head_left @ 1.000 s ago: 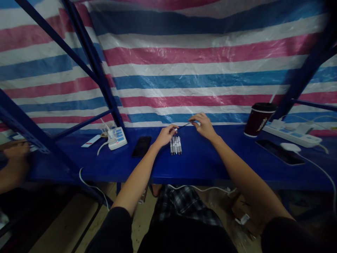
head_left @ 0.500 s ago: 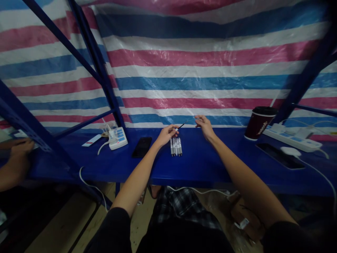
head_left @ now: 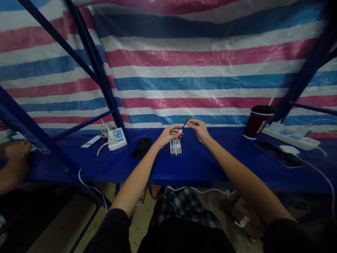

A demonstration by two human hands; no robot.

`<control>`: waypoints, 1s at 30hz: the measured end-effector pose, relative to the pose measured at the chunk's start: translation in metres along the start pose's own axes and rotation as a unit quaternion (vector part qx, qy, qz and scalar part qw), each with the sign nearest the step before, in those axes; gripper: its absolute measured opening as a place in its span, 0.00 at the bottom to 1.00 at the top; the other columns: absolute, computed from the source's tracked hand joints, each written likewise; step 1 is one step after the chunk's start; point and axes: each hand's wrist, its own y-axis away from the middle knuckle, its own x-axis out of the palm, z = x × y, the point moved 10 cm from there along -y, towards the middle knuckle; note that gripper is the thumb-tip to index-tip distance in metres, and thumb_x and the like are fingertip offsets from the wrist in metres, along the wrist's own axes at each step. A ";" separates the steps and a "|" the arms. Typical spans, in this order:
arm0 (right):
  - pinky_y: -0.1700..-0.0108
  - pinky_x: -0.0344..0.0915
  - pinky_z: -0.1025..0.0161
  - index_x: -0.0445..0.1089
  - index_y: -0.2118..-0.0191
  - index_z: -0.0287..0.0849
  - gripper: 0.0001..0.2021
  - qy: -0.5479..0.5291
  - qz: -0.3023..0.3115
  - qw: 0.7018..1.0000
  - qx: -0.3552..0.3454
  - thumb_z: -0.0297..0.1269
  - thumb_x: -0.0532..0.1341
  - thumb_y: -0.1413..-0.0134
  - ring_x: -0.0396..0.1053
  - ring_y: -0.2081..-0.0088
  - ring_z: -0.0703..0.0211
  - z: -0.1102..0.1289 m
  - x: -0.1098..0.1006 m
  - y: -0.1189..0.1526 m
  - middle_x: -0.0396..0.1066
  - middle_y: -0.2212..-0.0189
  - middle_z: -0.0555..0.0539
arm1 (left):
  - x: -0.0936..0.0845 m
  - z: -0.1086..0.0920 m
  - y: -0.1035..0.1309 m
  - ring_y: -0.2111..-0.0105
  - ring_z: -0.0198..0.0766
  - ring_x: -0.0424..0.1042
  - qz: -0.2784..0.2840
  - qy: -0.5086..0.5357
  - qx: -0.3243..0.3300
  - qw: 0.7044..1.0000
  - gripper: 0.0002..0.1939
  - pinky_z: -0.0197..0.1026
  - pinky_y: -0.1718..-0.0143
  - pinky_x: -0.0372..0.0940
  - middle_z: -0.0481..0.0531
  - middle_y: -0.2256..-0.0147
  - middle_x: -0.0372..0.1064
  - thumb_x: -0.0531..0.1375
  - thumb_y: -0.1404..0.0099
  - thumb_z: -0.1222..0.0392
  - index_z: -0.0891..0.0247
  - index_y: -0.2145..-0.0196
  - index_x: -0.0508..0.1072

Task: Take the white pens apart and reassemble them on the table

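Observation:
My left hand [head_left: 169, 135] pinches a slim pen [head_left: 184, 124] by its pale lower part. The pen tilts up to the right, its dark thin end showing above the fingers. At that dark end my right hand [head_left: 200, 130] has its thumb and fingertips closed. Whether they grip the tip itself or a small piece on it is too small to tell. Just below my left hand, several grey and white pens [head_left: 176, 149] lie side by side on the blue table [head_left: 195, 163], their upper ends partly behind my fingers.
A black phone [head_left: 141, 147] and a white power strip [head_left: 118, 139] lie to the left. On the right stand a dark lidded cup [head_left: 258, 123], another power strip [head_left: 292, 137] and a phone [head_left: 276, 154] with a white charger. Another person's hand [head_left: 18, 151] is at far left.
My right hand has moved left, from apart to the pen's dark end. The pen has tilted slightly more upright in my left hand, which moved a little to the right.

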 end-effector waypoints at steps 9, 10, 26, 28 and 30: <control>0.69 0.61 0.61 0.74 0.73 0.44 0.13 -0.024 0.001 0.999 0.024 0.47 0.71 0.58 0.59 0.74 0.61 0.006 -0.010 -0.003 0.68 0.75 0.50 | -0.014 0.000 0.002 0.55 0.44 0.78 -0.058 -0.001 -0.027 0.998 0.19 0.46 0.50 0.69 0.62 0.56 0.80 0.70 0.39 0.61 0.65 0.50 0.80; 0.69 0.61 0.61 0.73 0.74 0.44 0.13 -0.006 0.019 0.999 0.028 0.48 0.70 0.58 0.59 0.74 0.61 0.005 -0.004 -0.002 0.67 0.75 0.50 | -0.015 0.000 0.002 0.55 0.44 0.78 -0.064 0.015 -0.032 0.997 0.19 0.45 0.50 0.69 0.62 0.54 0.79 0.70 0.39 0.60 0.65 0.49 0.80; 0.67 0.57 0.61 0.75 0.72 0.42 0.13 0.047 0.152 0.983 0.096 0.45 0.72 0.58 0.62 0.74 0.62 -0.023 0.036 0.013 0.70 0.77 0.51 | -0.006 0.011 0.003 0.56 0.44 0.78 -0.031 0.129 -0.086 0.987 0.21 0.49 0.51 0.71 0.59 0.55 0.78 0.67 0.37 0.66 0.61 0.46 0.79; 0.68 0.57 0.61 0.74 0.72 0.43 0.12 0.048 0.158 0.981 0.099 0.45 0.72 0.58 0.62 0.74 0.62 -0.023 0.037 0.014 0.70 0.77 0.51 | -0.005 0.011 0.003 0.57 0.44 0.78 -0.026 0.132 -0.083 0.987 0.22 0.52 0.50 0.72 0.60 0.56 0.78 0.67 0.38 0.66 0.61 0.46 0.78; 0.68 0.57 0.61 0.74 0.73 0.43 0.12 0.048 0.164 0.980 0.103 0.44 0.72 0.57 0.62 0.74 0.61 -0.023 0.038 0.015 0.70 0.77 0.51 | -0.005 0.012 0.003 0.58 0.44 0.78 -0.023 0.132 -0.082 0.988 0.21 0.53 0.50 0.72 0.59 0.56 0.78 0.66 0.37 0.66 0.61 0.46 0.78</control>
